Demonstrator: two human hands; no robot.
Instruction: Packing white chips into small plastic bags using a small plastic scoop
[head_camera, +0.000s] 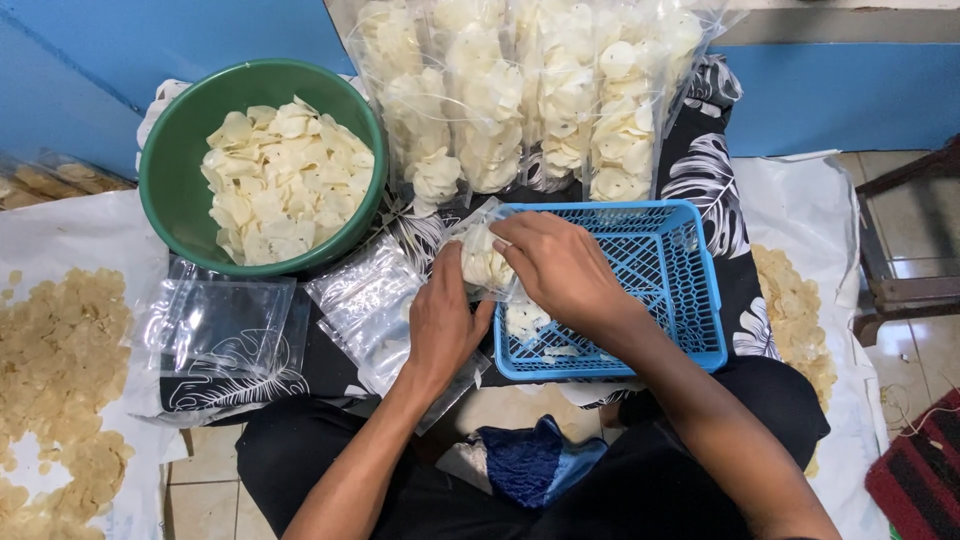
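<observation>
My left hand (440, 320) and my right hand (562, 268) both hold a small clear plastic bag (480, 255) partly filled with pale raw crackers, at the left rim of a blue plastic basket (690, 290). The right hand's fingers reach into the bag's mouth. A few white crackers (525, 320) lie in the basket under my hands. A green bowl (175, 190) of the same white crackers stands to the upper left. Empty clear bags (230, 325) lie on the black leaf-print cloth to the left.
Several filled clear bags (540, 100) lean against the blue wall behind the basket. Yellowish crackers (60, 350) are spread on white sheets at left, with more of the yellowish crackers (795, 300) at right. A dark wooden frame (900, 240) stands far right. A blue cloth (525, 460) lies in my lap.
</observation>
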